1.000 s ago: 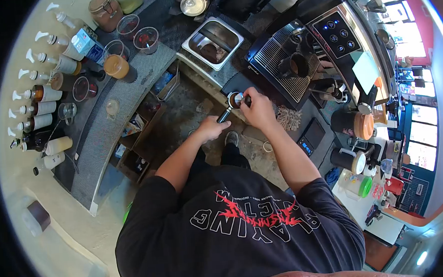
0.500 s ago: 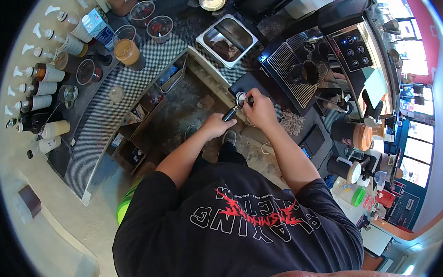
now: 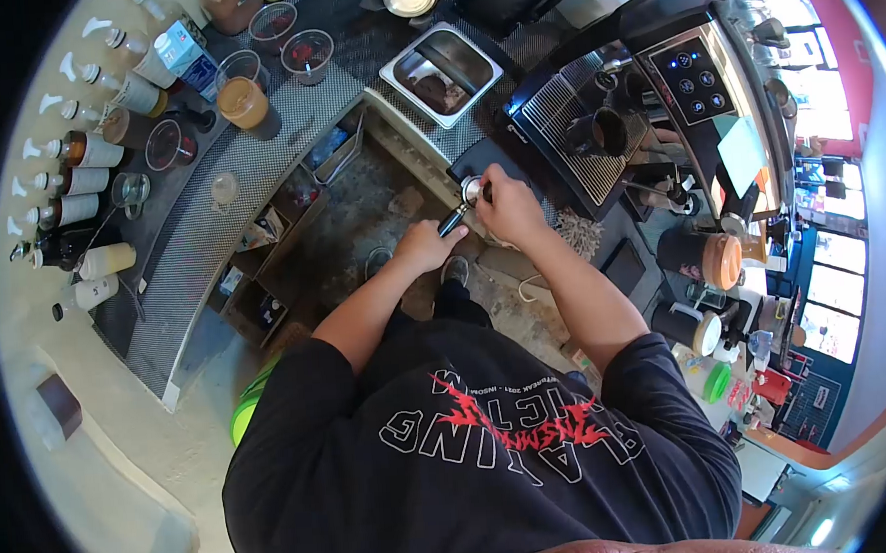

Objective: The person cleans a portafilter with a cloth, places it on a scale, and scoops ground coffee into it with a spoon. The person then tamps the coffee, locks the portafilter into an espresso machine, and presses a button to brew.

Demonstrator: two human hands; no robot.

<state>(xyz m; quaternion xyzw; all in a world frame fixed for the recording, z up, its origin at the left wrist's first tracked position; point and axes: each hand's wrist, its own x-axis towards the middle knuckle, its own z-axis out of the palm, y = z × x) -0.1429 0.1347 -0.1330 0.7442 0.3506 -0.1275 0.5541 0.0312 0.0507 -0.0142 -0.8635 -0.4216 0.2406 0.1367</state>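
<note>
Hands, bare, two, forearms reaching forward and converging: left hand (image 3: pixel 425 248) closed round a handle; right hand (image 3: pixel 510 209) higher, fingers curled shut on a dark knob (image 3: pixel 488 190). Espresso machine (image 3: pixel 687 58): ahead and right, apart from both. Portafilter (image 3: pixel 451 220): between the hands, long axis slanting forward-right from the left grip, metal head just beside the right fingers. Knob: mostly hidden; whether it touches the head, cannot tell.

A head-worn camera looks forward and down at both hands (image 3: pixel 425 246) (image 3: pixel 511 209).
</note>
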